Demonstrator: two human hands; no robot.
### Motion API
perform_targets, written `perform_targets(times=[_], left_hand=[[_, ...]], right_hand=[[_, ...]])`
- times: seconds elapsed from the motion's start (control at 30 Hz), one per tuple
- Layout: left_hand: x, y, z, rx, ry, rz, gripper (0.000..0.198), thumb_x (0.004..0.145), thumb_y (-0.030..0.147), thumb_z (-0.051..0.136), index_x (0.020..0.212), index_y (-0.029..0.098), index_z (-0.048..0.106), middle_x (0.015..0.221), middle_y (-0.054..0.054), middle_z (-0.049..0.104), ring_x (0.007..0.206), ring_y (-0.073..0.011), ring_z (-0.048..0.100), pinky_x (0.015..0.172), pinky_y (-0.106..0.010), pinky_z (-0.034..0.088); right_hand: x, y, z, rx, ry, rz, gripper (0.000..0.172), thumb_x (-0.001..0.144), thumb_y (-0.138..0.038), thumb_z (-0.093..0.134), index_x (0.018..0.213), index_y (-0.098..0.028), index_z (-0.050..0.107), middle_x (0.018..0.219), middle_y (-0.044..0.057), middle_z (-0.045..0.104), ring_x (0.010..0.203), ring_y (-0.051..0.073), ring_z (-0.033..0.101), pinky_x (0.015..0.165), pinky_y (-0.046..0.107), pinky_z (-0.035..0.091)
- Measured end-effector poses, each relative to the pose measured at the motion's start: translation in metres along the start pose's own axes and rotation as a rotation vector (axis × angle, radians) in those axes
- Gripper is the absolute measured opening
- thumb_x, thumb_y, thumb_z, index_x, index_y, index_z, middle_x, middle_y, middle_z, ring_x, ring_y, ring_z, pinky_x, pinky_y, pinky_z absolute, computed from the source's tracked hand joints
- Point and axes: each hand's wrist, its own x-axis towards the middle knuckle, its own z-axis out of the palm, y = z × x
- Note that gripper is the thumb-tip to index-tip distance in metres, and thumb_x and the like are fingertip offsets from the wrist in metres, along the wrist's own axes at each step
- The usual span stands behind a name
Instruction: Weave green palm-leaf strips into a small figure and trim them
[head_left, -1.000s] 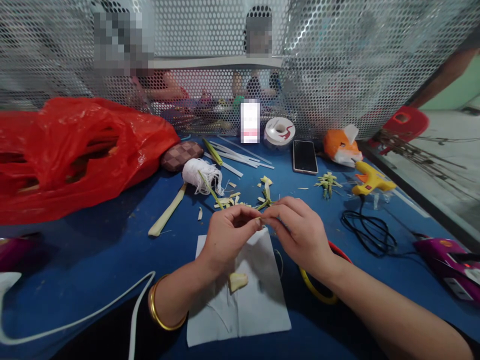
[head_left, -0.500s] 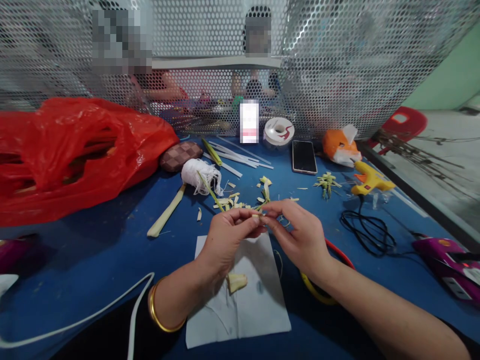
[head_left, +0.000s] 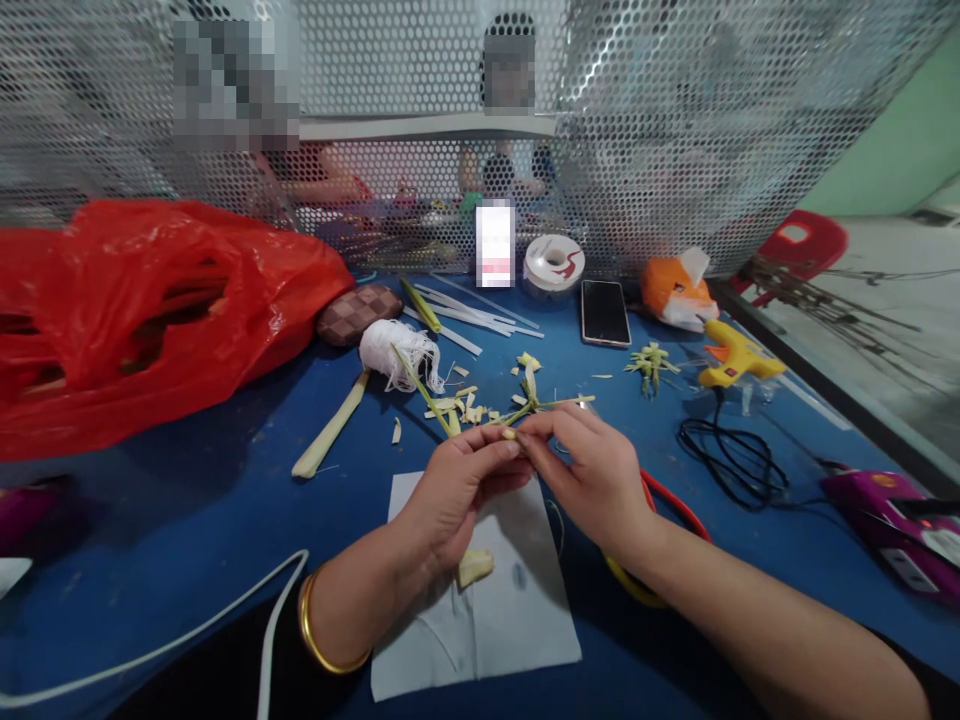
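Over a sheet of white paper (head_left: pixel 525 625), my left hand (head_left: pixel 454 490) and my right hand (head_left: pixel 592 470) meet at the fingertips. Both pinch a small pale-yellow strip of plant (head_left: pixel 510 434), mostly hidden by the fingers. A thin green stalk (head_left: pixel 421 388) rises beyond my left hand; I cannot tell whether it is joined to the strip. Just past my right fingers lies a leafy plant piece (head_left: pixel 530 385) with stalks spreading out. On the paper, beside my left wrist, rests a short pale-yellow plant piece (head_left: pixel 475 568).
Plant scraps (head_left: pixel 465 405) litter the table near white string (head_left: pixel 397 352). A red plastic bag (head_left: pixel 172 330) bulges at left. A yellow glue gun (head_left: pixel 739 358), black cable (head_left: pixel 739 475) and phone (head_left: pixel 606 312) lie right. Perforated metal mesh (head_left: pixel 420 70) stands behind, people beyond it.
My fingers have shifted slightly on the small strip, and my right hand has turned a little. More of the leafy piece's stalks now show behind it. The view has moved slightly.
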Motion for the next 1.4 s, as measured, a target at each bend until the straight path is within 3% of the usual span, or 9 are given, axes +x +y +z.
perform_targets(times=[0.27,0.4,0.53,0.6,0.67,0.83,1.07,1.23,1.4], left_hand=[[-0.002,0.008,0.003,0.065,-0.022,0.066,0.014,0.071,0.017,0.077,0.081,0.014,0.068,0.076,-0.003,0.073,0.068,-0.0113,0.069,0.072,-0.022,0.055],[-0.003,0.013,0.004,0.057,-0.005,0.068,0.015,0.070,0.018,0.077,0.079,0.014,0.066,0.074,-0.003,0.073,0.068,-0.0143,0.072,0.068,-0.022,0.056],[-0.004,0.017,0.003,0.026,0.020,0.068,0.017,0.069,0.017,0.079,0.079,0.014,0.065,0.072,-0.004,0.074,0.068,-0.0152,0.073,0.067,-0.021,0.056],[-0.004,0.019,0.003,0.019,0.028,0.073,0.015,0.070,0.017,0.078,0.079,0.014,0.066,0.073,-0.005,0.074,0.068,-0.0146,0.073,0.066,-0.021,0.056],[-0.005,0.020,0.002,0.015,0.032,0.084,0.013,0.071,0.016,0.077,0.078,0.014,0.066,0.073,-0.005,0.075,0.067,-0.0139,0.072,0.066,-0.020,0.056],[-0.008,0.021,0.003,0.033,0.017,0.111,0.014,0.071,0.017,0.079,0.081,0.013,0.070,0.074,-0.006,0.076,0.065,-0.0133,0.072,0.065,-0.020,0.056],[-0.009,0.023,0.002,0.035,0.016,0.163,0.012,0.069,0.016,0.080,0.077,0.014,0.072,0.071,-0.005,0.075,0.064,-0.0136,0.071,0.062,-0.020,0.057],[-0.009,0.026,0.001,0.026,0.000,0.191,0.014,0.071,0.017,0.078,0.084,0.014,0.071,0.073,-0.005,0.075,0.063,-0.0130,0.071,0.062,-0.019,0.057],[-0.011,0.027,0.002,-0.027,-0.018,0.217,0.013,0.072,0.015,0.076,0.078,0.016,0.065,0.070,-0.003,0.073,0.063,-0.0128,0.071,0.063,-0.020,0.056]], right_hand=[[0.003,0.003,-0.002,0.169,0.023,0.186,0.009,0.087,-0.016,0.060,0.083,-0.020,0.068,0.077,0.001,0.070,0.071,0.015,0.064,0.067,0.026,0.050],[0.017,0.006,-0.019,0.136,0.074,0.239,0.010,0.090,-0.022,0.057,0.090,-0.019,0.066,0.081,0.003,0.070,0.072,0.016,0.064,0.067,0.027,0.051],[0.006,0.008,-0.060,-0.250,-0.213,0.133,0.013,0.090,-0.030,0.053,0.087,-0.020,0.062,0.082,0.004,0.066,0.065,0.018,0.062,0.058,0.029,0.047],[-0.018,0.012,-0.076,-0.502,-0.309,0.180,0.016,0.086,-0.035,0.056,0.090,-0.020,0.061,0.083,0.005,0.065,0.057,0.020,0.061,0.049,0.030,0.042],[-0.047,0.018,-0.083,-0.602,-0.366,0.238,0.023,0.085,-0.033,0.055,0.103,-0.018,0.061,0.091,0.009,0.066,0.068,0.025,0.068,0.054,0.032,0.047],[-0.091,0.022,-0.070,-0.638,-0.449,0.337,0.045,0.083,-0.023,0.050,0.127,-0.010,0.052,0.097,0.014,0.065,0.078,0.027,0.069,0.066,0.035,0.051],[-0.070,0.016,-0.054,-0.750,-0.473,0.434,0.056,0.069,-0.005,0.050,0.125,-0.006,0.054,0.087,0.015,0.067,0.064,0.023,0.067,0.054,0.028,0.039],[-0.067,0.024,-0.070,-0.628,-0.419,0.551,0.058,0.076,-0.015,0.052,0.134,-0.010,0.051,0.102,0.018,0.073,0.080,0.028,0.072,0.065,0.032,0.047],[-0.093,0.036,-0.089,-0.553,-0.394,0.710,0.057,0.081,-0.034,0.051,0.135,-0.017,0.056,0.094,0.014,0.078,0.084,0.036,0.074,0.066,0.042,0.054]])
